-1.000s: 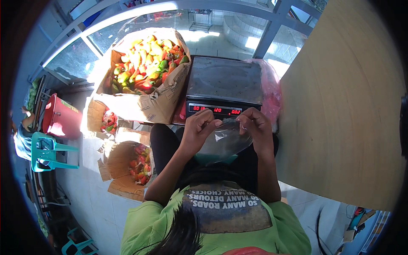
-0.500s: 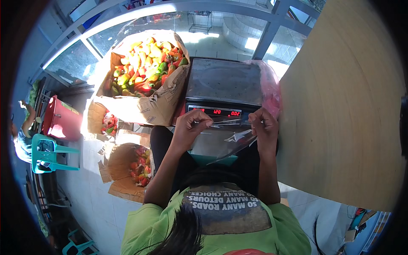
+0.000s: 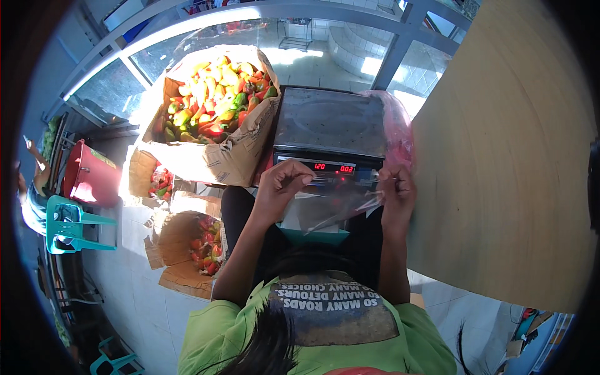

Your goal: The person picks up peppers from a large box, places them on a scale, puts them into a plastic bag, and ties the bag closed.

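I stretch a clear plastic bag between my hands, just below the red-lit display of a digital scale with a flat metal top. My left hand pinches one end of the bag's edge between thumb and fingers, and my right hand grips the other end, near the scale's front corner. A paper-lined box heaped with red, yellow and green peppers stands left of the scale. Pink plastic lies bunched along the scale's right side.
A wide wooden board occupies the right. Two open cartons of peppers sit low at left, beside a red bucket and teal chair. Another person's arm shows at far left. A glass-panelled railing crosses the back.
My hands have moved apart, the right one rightward and the left slightly leftward, pulling the bag's edge wider. The other person's arm at far left has shifted.
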The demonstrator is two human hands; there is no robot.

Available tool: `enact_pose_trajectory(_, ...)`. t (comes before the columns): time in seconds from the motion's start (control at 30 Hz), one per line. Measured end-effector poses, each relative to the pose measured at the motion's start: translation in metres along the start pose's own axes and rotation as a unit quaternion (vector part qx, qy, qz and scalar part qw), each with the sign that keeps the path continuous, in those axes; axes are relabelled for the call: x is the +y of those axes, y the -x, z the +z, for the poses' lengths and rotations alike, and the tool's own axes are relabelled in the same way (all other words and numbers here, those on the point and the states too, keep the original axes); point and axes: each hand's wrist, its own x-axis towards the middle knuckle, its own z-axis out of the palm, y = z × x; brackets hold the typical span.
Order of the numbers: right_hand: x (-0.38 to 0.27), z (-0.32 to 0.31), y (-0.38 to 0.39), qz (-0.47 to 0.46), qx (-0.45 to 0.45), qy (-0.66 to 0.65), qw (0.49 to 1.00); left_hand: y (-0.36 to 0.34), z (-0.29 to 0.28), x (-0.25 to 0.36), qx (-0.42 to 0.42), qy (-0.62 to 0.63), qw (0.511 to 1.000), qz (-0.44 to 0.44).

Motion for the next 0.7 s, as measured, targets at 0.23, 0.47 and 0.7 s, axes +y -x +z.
enact_pose_trajectory(0.23, 0.0, 0.004, 0.002, 0.015, 0.003, -0.082, 0.997, -0.001, -0.003, -0.001, 0.009, -0.072, 0.997, 0.019)
enact_pose_trajectory(0.47, 0.004, -0.006, 0.005, 0.018, -0.028, -0.083, 0.996, -0.003, 0.001, 0.002, -0.015, -0.153, 0.984, 0.087)
enact_pose_trajectory(0.7, -0.006, -0.012, 0.003, 0.029, -0.067, -0.004, 0.997, 0.002, 0.006, -0.001, -0.009, -0.009, 0.999, 0.034)
